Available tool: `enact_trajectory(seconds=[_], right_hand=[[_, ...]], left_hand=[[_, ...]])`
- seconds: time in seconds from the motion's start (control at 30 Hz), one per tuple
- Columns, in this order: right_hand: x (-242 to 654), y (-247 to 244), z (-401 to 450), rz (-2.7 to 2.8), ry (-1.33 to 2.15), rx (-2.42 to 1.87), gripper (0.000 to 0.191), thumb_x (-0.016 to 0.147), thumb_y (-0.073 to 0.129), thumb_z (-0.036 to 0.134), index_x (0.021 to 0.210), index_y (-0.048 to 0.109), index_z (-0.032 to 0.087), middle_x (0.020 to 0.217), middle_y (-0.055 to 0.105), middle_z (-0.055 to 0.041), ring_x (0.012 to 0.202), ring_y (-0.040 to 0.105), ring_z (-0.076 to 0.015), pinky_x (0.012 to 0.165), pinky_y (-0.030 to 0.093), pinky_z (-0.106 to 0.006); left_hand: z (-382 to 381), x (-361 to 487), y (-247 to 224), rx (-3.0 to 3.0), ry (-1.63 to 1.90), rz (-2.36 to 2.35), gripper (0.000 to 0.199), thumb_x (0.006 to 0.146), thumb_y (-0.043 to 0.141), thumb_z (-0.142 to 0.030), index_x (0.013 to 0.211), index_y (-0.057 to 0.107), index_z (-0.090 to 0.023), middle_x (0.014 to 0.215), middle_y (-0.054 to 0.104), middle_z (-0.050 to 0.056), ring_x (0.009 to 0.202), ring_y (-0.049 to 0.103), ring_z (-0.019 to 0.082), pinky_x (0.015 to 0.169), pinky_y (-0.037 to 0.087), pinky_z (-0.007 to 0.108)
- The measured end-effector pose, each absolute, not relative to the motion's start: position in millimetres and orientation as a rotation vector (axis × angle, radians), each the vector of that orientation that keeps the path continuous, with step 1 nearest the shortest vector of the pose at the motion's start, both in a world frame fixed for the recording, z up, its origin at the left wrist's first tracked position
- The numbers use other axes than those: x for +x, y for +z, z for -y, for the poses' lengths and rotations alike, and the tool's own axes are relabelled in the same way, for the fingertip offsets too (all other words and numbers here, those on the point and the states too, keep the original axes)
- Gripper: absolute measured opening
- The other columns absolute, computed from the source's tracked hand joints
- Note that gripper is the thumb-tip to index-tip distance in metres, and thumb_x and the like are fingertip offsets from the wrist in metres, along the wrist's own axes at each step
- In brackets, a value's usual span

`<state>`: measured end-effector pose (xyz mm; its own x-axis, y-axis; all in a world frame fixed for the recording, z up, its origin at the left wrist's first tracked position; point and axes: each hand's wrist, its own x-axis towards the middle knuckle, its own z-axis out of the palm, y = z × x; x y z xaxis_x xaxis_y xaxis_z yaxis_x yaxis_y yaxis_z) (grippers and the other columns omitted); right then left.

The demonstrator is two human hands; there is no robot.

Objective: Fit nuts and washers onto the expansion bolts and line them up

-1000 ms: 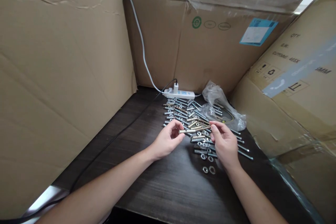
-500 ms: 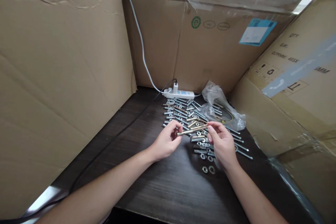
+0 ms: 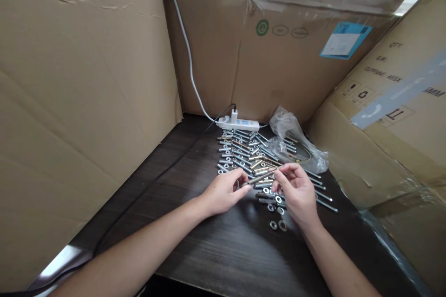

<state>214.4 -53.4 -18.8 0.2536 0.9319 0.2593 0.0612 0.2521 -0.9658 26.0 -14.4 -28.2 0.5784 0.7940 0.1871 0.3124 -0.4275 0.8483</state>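
Between my two hands, above the table, is a brass-coloured expansion bolt (image 3: 262,177), tilted with its right end higher. My left hand (image 3: 225,191) is closed round its left end with thumb and fingers. The other end sits in a pinch of my right hand (image 3: 296,190). Beneath and behind lie rows of silver and brass-coloured bolts and sleeves (image 3: 240,153) with washers and nuts among them. A nut (image 3: 273,225) and a washer (image 3: 282,226) rest together at the near end of the rows.
A white power strip (image 3: 240,124) with a plug and cables stands behind the rows. Crumpled clear plastic bags (image 3: 284,123) lie at the back right. Large cardboard boxes (image 3: 209,55) wall in the dark table (image 3: 223,250). A black cable (image 3: 156,178) crosses the left side.
My left hand has moved slightly right and down, its thumb and fingers now closer round the bolt's left end. The bolt has turned a little steeper. The view has shifted slightly.
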Motion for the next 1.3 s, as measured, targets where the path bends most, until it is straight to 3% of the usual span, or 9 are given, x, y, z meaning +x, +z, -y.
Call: enact_trajectory(seconds=[0.2,0.4,0.5,0.57,0.77,1.0,1.3], right_hand=[[203,-22,59,1.371,0.834,-1.189,0.018,0.082,0.061,0.036,0.088,0.056,0.019,0.086,0.063,-0.0031,0.054,0.058,-0.0107,0.052,0.049,-0.025],[210,-19,59,1.631,0.779,-1.222,0.023,0.089,0.051,0.034,0.104,0.062,0.021,0.091,0.066,-0.005,0.065,0.063,-0.015,0.061,0.052,-0.029],[223,-7,58,1.797,0.688,-1.279,0.022,0.088,0.051,0.032,0.103,0.063,0.022,0.099,0.066,-0.0057,0.073,0.064,-0.0166,0.064,0.052,-0.029],[234,2,60,1.952,0.628,-1.407,0.017,0.086,0.053,0.032,0.093,0.065,0.023,0.091,0.068,-0.0034,0.075,0.064,-0.0177,0.063,0.049,-0.028],[250,7,72,2.296,0.714,-1.73,0.006,0.076,0.059,0.021,0.071,0.061,0.024,0.059,0.063,0.0034,0.05,0.056,-0.0135,0.045,0.033,-0.023],[257,-5,94,2.298,0.632,-1.917,0.004,0.074,0.057,0.022,0.072,0.055,0.025,0.059,0.061,0.0036,0.049,0.054,-0.0141,0.045,0.027,-0.024],[252,-3,116,2.207,0.702,-2.108,0.011,0.076,0.052,0.021,0.083,0.06,0.026,0.071,0.063,0.0023,0.062,0.059,-0.015,0.055,0.035,-0.024]], left_hand=[[15,25,-24,2.056,0.699,-0.796,0.019,0.09,0.044,-0.03,0.084,0.057,-0.018,0.077,0.059,0.0,0.069,0.051,0.014,0.066,0.039,0.024],[17,26,-24,2.005,0.724,-0.78,0.016,0.09,0.043,-0.026,0.089,0.056,-0.018,0.084,0.062,0.001,0.074,0.054,0.014,0.07,0.042,0.025],[16,26,-26,1.967,0.753,-0.77,0.013,0.09,0.043,-0.025,0.092,0.055,-0.018,0.088,0.063,0.002,0.079,0.056,0.015,0.073,0.043,0.025],[15,26,-26,1.942,0.793,-0.779,0.012,0.09,0.044,-0.024,0.093,0.054,-0.018,0.09,0.063,0.002,0.082,0.057,0.015,0.076,0.043,0.026],[11,26,-25,1.957,0.855,-0.862,0.011,0.089,0.046,-0.026,0.091,0.053,-0.018,0.089,0.062,0.003,0.082,0.056,0.016,0.074,0.043,0.026],[11,27,-28,1.956,0.84,-0.881,0.012,0.088,0.046,-0.025,0.093,0.054,-0.018,0.086,0.061,0.001,0.074,0.054,0.013,0.068,0.041,0.024],[9,27,-33,1.936,0.846,-0.885,0.011,0.087,0.048,-0.027,0.089,0.052,-0.017,0.077,0.055,-0.002,0.068,0.049,0.011,0.063,0.039,0.022]])
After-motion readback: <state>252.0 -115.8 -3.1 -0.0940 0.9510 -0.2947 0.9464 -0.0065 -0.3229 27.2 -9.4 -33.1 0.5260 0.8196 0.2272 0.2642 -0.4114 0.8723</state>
